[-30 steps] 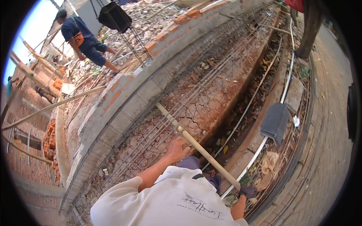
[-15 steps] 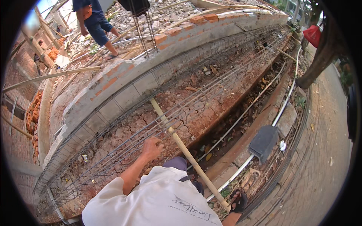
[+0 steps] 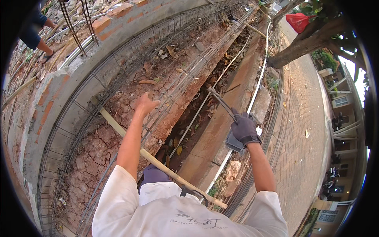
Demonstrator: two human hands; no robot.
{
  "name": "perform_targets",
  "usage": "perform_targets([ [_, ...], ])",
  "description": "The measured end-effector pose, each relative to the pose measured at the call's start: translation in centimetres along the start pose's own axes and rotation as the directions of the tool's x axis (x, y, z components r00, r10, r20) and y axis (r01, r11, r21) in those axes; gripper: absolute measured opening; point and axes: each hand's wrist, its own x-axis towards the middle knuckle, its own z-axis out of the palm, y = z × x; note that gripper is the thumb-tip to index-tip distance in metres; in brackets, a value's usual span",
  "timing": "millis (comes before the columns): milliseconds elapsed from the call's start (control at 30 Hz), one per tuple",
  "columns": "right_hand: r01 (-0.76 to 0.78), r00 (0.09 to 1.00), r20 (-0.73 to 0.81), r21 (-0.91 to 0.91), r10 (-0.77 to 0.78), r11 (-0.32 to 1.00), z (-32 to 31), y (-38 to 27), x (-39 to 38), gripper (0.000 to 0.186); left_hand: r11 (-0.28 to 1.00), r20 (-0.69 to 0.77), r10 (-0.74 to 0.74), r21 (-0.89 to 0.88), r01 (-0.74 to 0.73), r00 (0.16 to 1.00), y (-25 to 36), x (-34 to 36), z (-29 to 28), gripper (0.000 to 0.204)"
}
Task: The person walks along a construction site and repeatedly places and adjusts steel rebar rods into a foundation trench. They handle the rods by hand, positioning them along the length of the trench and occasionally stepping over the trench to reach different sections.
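My left hand (image 3: 146, 104) is bare and reaches forward to a long rebar cage (image 3: 170, 94). Its fingers are bent together beside the bars; anything in them is too small to make out. My right hand (image 3: 245, 128) wears a dark glove and is closed around the handles of pincers (image 3: 222, 102). The pincers' head points forward and left, over the trench. Under the rebar cage a wooden pole (image 3: 169, 172) lies crosswise, passing below my left forearm and in front of my body.
A curved concrete wall with bricks (image 3: 114, 37) and a rebar mesh (image 3: 75, 103) run along the left. Right of the trench lie a white pipe (image 3: 258, 85), a dark grey box (image 3: 234, 143) and a paved path (image 3: 298, 118). A tree trunk (image 3: 304, 45) leans at upper right. Another person's leg (image 3: 42, 46) shows far left.
My view has swung right. My right hand has come up from the pole's near end and now holds pincers out in front. My left hand has reached farther forward along the rebar cage.
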Motion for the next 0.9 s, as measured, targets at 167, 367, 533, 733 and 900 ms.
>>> perform_targets([
  [167, 0.001, 1.0, 0.008, -0.391, 0.003, 0.92, -5.2, -6.9, 14.3, 0.075, 0.945, 0.387, -0.094, -0.255, 0.204, 0.917, -1.2, 3.1, 0.6, 0.059],
  [367, 0.102, 0.994, 0.018, -0.521, -0.108, 0.847, -6.1, -9.3, 21.7, 0.075, 0.846, 0.545, -0.103, -0.392, 0.362, 0.832, -3.5, 2.7, 0.8, 0.033],
  [533, 0.14, 0.99, 0.068, -0.607, -0.124, 0.782, -6.6, -9.7, 23.2, 0.074, 0.885, 0.499, -0.039, -0.385, 0.261, 0.866, -5.2, 2.7, 2.3, 0.03],
  [733, 0.189, 0.981, 0.076, -0.621, -0.181, 0.761, -7.4, -10.4, 23.3, 0.075, 0.887, 0.434, -0.036, -0.402, 0.229, 0.9, -6.0, 3.0, 3.4, 0.03],
  [900, 0.161, 0.986, 0.078, -0.653, -0.146, 0.74, -7.6, -11.1, 22.7, 0.073, 0.88, 0.5, -0.049, -0.387, 0.274, 0.865, -5.7, 3.1, 2.7, 0.025],
])
